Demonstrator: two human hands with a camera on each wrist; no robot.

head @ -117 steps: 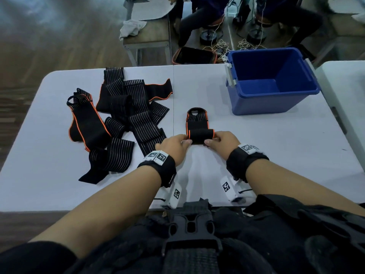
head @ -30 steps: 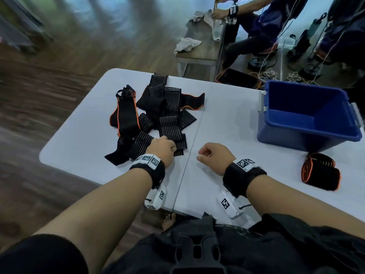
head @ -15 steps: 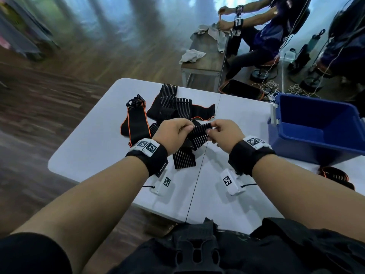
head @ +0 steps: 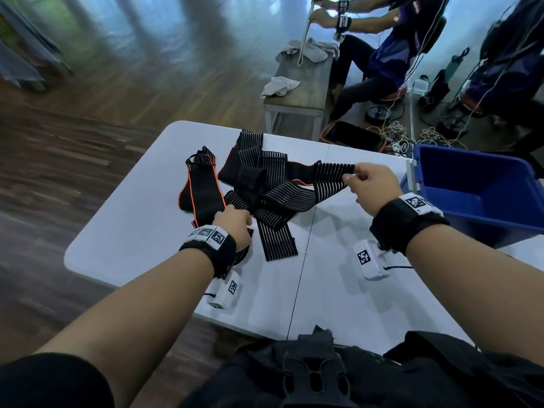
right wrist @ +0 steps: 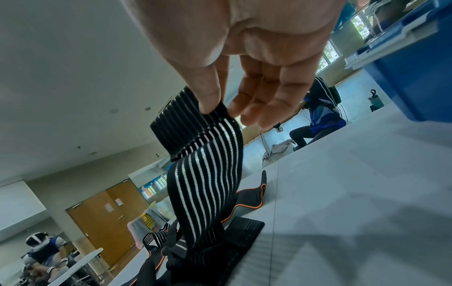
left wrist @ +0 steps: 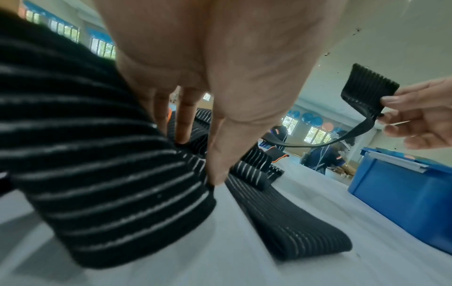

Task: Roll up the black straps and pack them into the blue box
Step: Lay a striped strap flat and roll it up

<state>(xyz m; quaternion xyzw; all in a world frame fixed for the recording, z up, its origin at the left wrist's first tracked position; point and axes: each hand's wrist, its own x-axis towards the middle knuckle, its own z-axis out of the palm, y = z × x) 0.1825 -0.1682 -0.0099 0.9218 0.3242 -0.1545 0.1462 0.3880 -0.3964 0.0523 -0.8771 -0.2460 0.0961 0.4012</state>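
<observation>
Above the white table (head: 141, 231), right hand (head: 372, 187) pinches a striped strap (head: 329, 172).

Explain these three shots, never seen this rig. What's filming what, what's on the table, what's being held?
There is no robot here: a person wears three cameras. The head view looks down at both hands; each wrist view looks along one hand from under the wrist.

On the white table lies a tangled pile of black straps, some striped, some edged in orange. A blue box stands at the right; no strap shows in the part of it that is visible.

The right hand pinches the end of one striped strap between thumb and fingers and lifts it off the pile. The left hand rests fingers-down on the straps at the near side of the pile; whether its grip closes on one I cannot tell.
</observation>
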